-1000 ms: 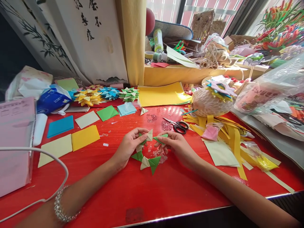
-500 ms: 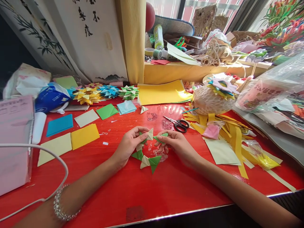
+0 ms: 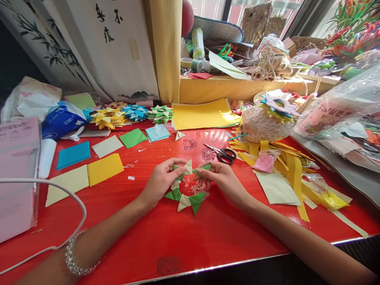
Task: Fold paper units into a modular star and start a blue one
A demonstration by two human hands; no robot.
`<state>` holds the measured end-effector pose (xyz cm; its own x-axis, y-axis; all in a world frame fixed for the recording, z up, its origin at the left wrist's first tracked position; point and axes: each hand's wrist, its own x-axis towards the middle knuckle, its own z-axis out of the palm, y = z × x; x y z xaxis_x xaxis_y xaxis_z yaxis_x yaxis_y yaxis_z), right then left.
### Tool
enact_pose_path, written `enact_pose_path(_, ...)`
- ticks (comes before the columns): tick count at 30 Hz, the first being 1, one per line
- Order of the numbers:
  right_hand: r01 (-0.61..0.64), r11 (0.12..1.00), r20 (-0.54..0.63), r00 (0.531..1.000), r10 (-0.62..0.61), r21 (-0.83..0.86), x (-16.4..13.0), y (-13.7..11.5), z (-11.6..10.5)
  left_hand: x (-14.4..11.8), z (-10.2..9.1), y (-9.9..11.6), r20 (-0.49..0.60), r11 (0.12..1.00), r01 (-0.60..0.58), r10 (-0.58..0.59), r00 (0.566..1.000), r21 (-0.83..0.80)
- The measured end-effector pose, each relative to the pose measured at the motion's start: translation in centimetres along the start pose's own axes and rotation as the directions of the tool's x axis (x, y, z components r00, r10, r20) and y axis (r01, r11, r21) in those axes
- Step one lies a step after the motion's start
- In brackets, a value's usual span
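Between finger and thumb, my left hand [image 3: 162,179] pinches one end of a curved chain of folded paper pieces [image 3: 184,202], green and cream by turns. The chain hangs below that hand and bends to the right, its far end a green piece. A cream piece [image 3: 189,168] sticks out past my left fingertips. My right hand [image 3: 219,177] is closed on a single green folded paper piece [image 3: 203,170]. Its tip meets or nearly meets the cream piece; I cannot tell if they are joined.
Black-handled scissors [image 3: 221,153] lie just beyond my right hand. Stacks of coloured paper, such as a yellow one [image 3: 105,169] and a blue one [image 3: 73,155], sit to the left. Yellow paper strips [image 3: 292,174] spread at the right. A white cable [image 3: 81,206] loops near my left forearm.
The lower part of the chain has swung slightly to the right. Both hands keep their grip and have hardly moved.
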<state>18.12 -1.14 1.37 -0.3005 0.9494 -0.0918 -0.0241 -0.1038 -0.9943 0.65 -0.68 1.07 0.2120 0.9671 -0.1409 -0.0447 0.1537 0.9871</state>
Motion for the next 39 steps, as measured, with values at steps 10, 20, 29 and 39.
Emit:
enact_pose_path(10, 0.022, 0.999, 0.076, 0.997, -0.019, -0.04, -0.02, 0.04, -0.14, -0.07, -0.09, 0.01, -0.003, 1.0, 0.026, -0.026, 1.0, 0.003)
enact_pose_path(20, 0.034, 0.999, 0.051, 0.998, -0.035, 0.006, 0.04, 0.32, -0.09, 0.14, -0.06, -0.3, 0.067, 1.0, 0.011, -0.011, 0.998, 0.01)
enact_pose_path(29, 0.017, 0.966, 0.066, 0.998, 0.0, -0.26, 0.1, 0.23, -0.58, 0.11, -0.11, -0.23, 0.092, 1.0, 0.015, -0.015, 0.996, 0.001)
enact_pose_path(39, 0.031, 0.958, 0.066, 0.998, -0.013, -0.284, 0.09, 0.21, -0.57, 0.08, -0.13, -0.11, 0.155, 0.995, 0.027, -0.042, 0.987, 0.1)
